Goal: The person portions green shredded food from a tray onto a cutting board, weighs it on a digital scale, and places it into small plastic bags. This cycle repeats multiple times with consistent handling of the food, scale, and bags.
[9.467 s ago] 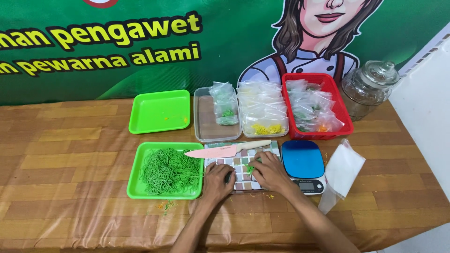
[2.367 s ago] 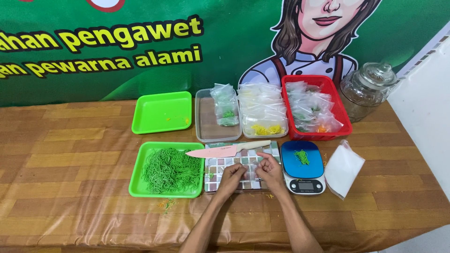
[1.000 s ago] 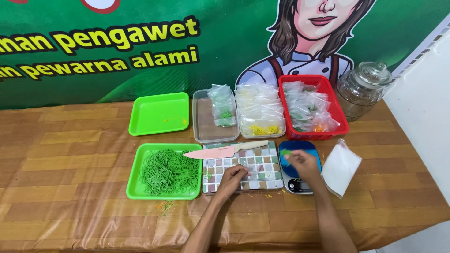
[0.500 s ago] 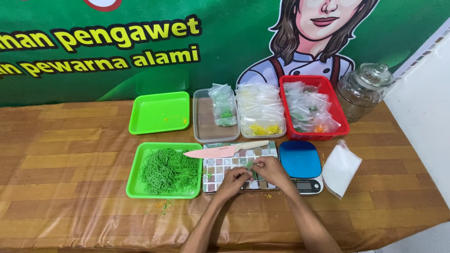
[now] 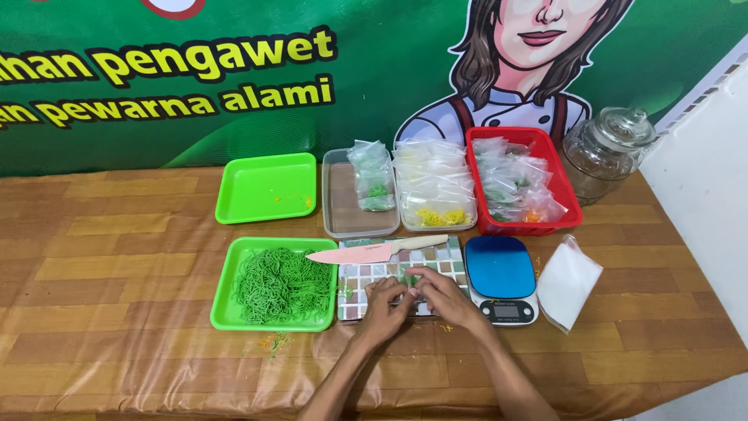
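My left hand (image 5: 384,301) and my right hand (image 5: 442,291) meet over the near right part of a small tiled board (image 5: 360,279). Their fingertips pinch a small bunch of green noodles (image 5: 407,277) lying on the board. A pink knife (image 5: 365,252) rests across the board's far edge, blade pointing left over the green tray (image 5: 221,310). That tray holds a heap of green noodles (image 5: 280,285). A kitchen scale with a bare blue platform (image 5: 499,269) stands just right of my right hand.
Behind are an empty green tray (image 5: 265,187), a clear tub (image 5: 341,210) with one bag, a tub of bagged yellow noodles (image 5: 434,195), a red basket (image 5: 478,183) of bags and a glass jar (image 5: 612,152). Flat plastic bags (image 5: 569,281) lie right of the scale.
One second ago my right hand was over the scale; it came back left to the board, and both hands now work together on the small noodle bunch.
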